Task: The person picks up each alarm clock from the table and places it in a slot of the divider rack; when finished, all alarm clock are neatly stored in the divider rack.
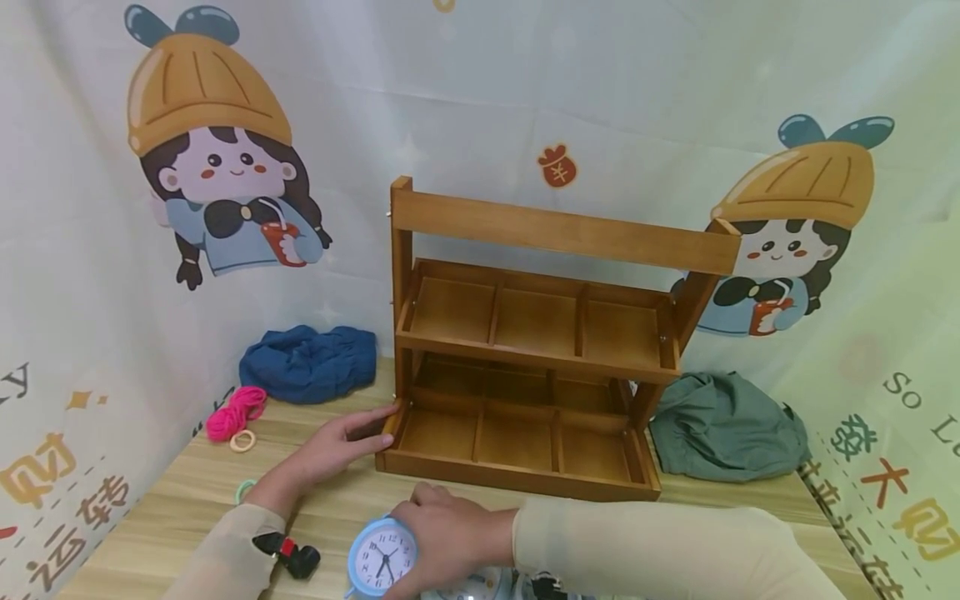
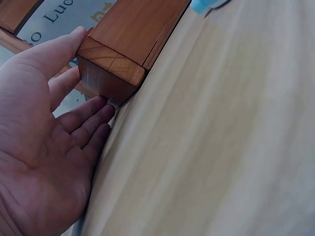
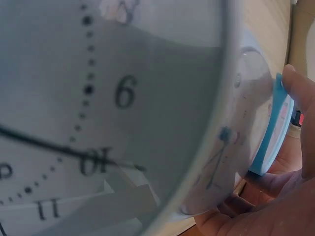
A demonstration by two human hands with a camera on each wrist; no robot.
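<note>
Right grip (image 1: 450,529) clasps blue clock (image 1: 384,558) by its rim; left grip (image 1: 339,447), seemingly relaxed, touches shelf (image 1: 517,482) at left edge.

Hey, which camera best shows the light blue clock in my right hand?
Head view: the light blue clock faces the camera, most numerals readable. The right wrist view has it nearly edge-on; the left wrist view shows only a blue scrap, probably part of it.

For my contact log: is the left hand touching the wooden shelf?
Touching. In the left wrist view, the left hand has fingertips against the wooden shelf.
</note>
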